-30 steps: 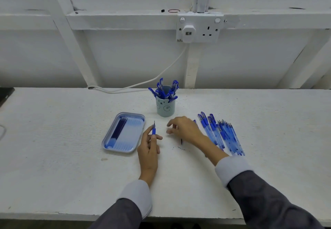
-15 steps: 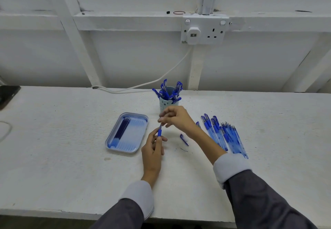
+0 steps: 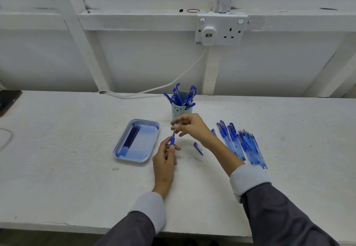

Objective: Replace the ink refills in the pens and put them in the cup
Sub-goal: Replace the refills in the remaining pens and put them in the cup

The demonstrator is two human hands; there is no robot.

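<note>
Left hand (image 3: 164, 157) near table centre, fingers curled round a pen (image 3: 172, 141), held upright, point end up; right hand (image 3: 189, 127) just above it, thumb and forefinger pinching the pen's top end, other fingers loosely curled; what sits between the fingertips too small to tell. Cup (image 3: 178, 111) just behind the right hand, upright, holding a bunch of blue pens. Tray (image 3: 155, 141) left of the hands, dark refills (image 3: 132, 137) lying along its left side. Loose cap (image 3: 198, 148) on the table (image 3: 67, 168) under the right forearm; row of pens (image 3: 242, 145) lying side by side to the right.
</note>
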